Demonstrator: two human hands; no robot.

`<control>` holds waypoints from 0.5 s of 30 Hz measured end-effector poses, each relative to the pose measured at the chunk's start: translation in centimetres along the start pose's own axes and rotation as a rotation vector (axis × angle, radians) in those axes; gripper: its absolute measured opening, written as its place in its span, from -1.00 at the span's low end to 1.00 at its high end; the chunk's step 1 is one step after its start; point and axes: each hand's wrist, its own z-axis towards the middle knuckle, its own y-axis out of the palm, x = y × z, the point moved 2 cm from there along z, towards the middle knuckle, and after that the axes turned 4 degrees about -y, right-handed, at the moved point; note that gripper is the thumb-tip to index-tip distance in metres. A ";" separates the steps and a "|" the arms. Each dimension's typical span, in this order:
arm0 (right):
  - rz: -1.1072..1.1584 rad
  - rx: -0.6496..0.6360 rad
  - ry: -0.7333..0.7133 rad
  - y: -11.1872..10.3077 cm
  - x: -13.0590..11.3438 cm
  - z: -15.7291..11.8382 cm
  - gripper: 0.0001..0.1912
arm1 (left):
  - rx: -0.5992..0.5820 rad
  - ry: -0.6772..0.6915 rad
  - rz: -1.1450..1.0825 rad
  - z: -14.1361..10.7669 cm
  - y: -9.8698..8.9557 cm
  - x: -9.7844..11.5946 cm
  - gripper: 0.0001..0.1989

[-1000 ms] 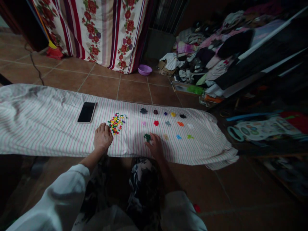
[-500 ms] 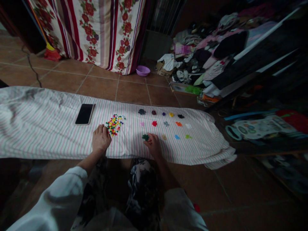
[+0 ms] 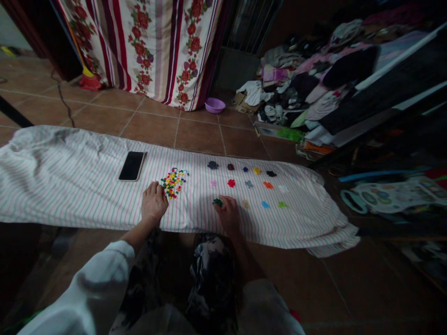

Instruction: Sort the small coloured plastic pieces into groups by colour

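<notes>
A pile of small multicoloured pieces [image 3: 174, 182] lies on the striped cloth [image 3: 104, 204]. My left hand [image 3: 154, 203] rests on the cloth at the pile's near left edge, fingers curled together; anything under them is hidden. To the right, my right hand [image 3: 228, 214] touches the dark green pieces [image 3: 218, 202] with its fingertips pressed close; whatever they pinch is too small to make out. Small piles sorted by colour stand in rows beyond and beside it, among them red [image 3: 231, 183], grey [image 3: 248, 184], orange [image 3: 267, 185], blue [image 3: 265, 204] and yellow [image 3: 257, 170].
A phone [image 3: 132, 166] lies on the cloth left of the mixed pile. Beyond the cloth are a purple basin [image 3: 214, 105], a red broom [image 3: 90, 82] and a floral curtain [image 3: 160, 51]. Heaped clothes [image 3: 279, 79] and a dark rack stand at the right.
The view has shifted, so the whole scene sits slightly further right. My right hand covers more of the dark green pile than before. My left hand stays beside the mixed pile.
</notes>
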 end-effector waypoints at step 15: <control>0.022 -0.293 -0.149 6.8 -7.2 4.4 -0.60 | -0.001 -0.004 0.020 -0.1 0.2 -0.1 -0.68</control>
